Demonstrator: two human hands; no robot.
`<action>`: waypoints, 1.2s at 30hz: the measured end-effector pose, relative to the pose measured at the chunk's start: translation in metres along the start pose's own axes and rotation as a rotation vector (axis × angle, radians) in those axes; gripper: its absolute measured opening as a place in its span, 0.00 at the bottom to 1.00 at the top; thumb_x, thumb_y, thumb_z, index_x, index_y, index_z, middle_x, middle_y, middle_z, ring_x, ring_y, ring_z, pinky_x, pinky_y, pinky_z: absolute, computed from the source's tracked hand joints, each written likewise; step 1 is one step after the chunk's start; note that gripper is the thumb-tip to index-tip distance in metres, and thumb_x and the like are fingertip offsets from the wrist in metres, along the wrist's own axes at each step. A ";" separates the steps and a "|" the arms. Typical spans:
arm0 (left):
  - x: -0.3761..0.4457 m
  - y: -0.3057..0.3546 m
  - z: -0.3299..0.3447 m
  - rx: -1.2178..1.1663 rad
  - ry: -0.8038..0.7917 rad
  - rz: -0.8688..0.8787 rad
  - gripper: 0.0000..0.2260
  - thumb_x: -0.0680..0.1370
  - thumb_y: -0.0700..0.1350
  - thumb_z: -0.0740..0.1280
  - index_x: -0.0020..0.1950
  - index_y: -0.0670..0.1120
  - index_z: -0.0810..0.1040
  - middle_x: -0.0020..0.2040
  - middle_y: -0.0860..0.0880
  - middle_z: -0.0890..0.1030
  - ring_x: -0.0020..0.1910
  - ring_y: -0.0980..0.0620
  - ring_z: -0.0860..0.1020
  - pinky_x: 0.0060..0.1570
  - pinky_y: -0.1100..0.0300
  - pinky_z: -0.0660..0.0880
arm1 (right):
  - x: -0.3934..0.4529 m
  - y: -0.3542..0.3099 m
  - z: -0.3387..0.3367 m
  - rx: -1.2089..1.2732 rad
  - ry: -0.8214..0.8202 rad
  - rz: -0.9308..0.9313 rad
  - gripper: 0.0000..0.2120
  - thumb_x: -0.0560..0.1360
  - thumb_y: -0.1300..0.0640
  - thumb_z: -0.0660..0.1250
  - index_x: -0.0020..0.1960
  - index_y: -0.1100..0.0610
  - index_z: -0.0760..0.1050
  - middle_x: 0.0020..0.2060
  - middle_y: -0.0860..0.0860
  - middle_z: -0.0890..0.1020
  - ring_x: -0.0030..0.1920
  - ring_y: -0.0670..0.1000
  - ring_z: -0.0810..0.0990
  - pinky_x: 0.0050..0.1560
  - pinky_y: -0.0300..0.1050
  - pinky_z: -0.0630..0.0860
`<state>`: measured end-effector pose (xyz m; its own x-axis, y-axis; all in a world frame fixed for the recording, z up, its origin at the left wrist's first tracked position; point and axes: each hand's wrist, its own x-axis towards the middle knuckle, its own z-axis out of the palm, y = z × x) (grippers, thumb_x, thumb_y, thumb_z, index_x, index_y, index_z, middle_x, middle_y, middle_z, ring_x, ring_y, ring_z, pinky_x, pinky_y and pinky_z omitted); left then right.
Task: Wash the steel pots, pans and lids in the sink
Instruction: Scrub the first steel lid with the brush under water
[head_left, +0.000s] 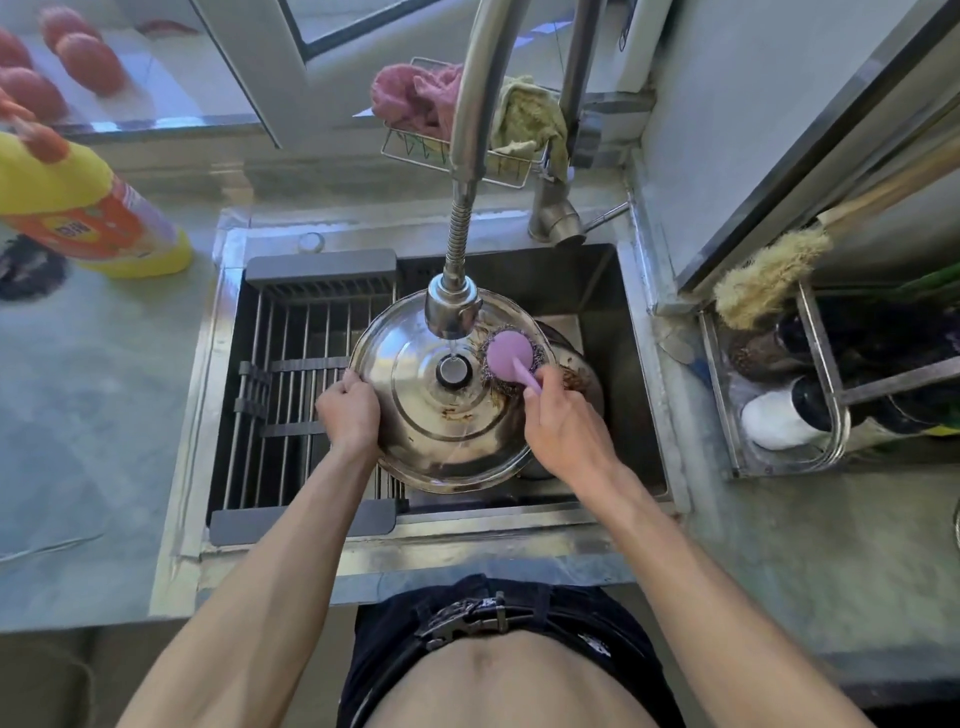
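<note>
Steel sink (644, 364), tap running. Left hand (349, 410) clamping lid (447, 436) rim, steadying it. Right hand (563, 421) closed around scrubber (511, 356), scouring beyond its grip.

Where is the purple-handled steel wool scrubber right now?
In the head view, the scrubber is in the right hand, pressed on the steel lid's upper right, right of the knob, below the faucet head.

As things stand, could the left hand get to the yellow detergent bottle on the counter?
Probably yes: the yellow detergent bottle stands on open counter left of the sink, nothing between. But the left hand grips the steel lid, so it must let go.
</note>
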<state>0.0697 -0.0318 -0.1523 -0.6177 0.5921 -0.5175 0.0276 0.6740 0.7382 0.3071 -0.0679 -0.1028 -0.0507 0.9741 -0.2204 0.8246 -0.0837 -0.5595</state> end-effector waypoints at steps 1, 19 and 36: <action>-0.002 0.000 0.000 0.006 0.006 0.021 0.22 0.85 0.49 0.57 0.30 0.47 0.63 0.29 0.51 0.63 0.31 0.50 0.63 0.37 0.56 0.63 | 0.003 -0.001 -0.002 0.008 0.018 0.003 0.09 0.84 0.53 0.53 0.58 0.58 0.63 0.42 0.61 0.83 0.41 0.66 0.81 0.37 0.55 0.74; -0.015 0.006 -0.007 0.130 0.038 0.235 0.25 0.86 0.53 0.58 0.31 0.43 0.66 0.30 0.48 0.69 0.31 0.50 0.66 0.33 0.53 0.64 | 0.023 0.018 -0.021 -0.296 -0.044 -0.165 0.20 0.83 0.59 0.55 0.72 0.45 0.70 0.46 0.56 0.82 0.44 0.62 0.81 0.42 0.56 0.79; -0.050 0.002 0.011 0.175 -0.019 0.500 0.22 0.86 0.47 0.59 0.31 0.46 0.68 0.29 0.49 0.72 0.30 0.52 0.68 0.32 0.53 0.64 | 0.041 -0.037 -0.015 -0.324 -0.041 -0.263 0.23 0.80 0.58 0.54 0.73 0.44 0.65 0.49 0.57 0.81 0.46 0.64 0.81 0.38 0.53 0.68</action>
<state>0.1096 -0.0555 -0.1299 -0.4812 0.8670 -0.1294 0.4471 0.3697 0.8145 0.2826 -0.0221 -0.0792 -0.3003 0.9437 -0.1388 0.9148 0.2437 -0.3221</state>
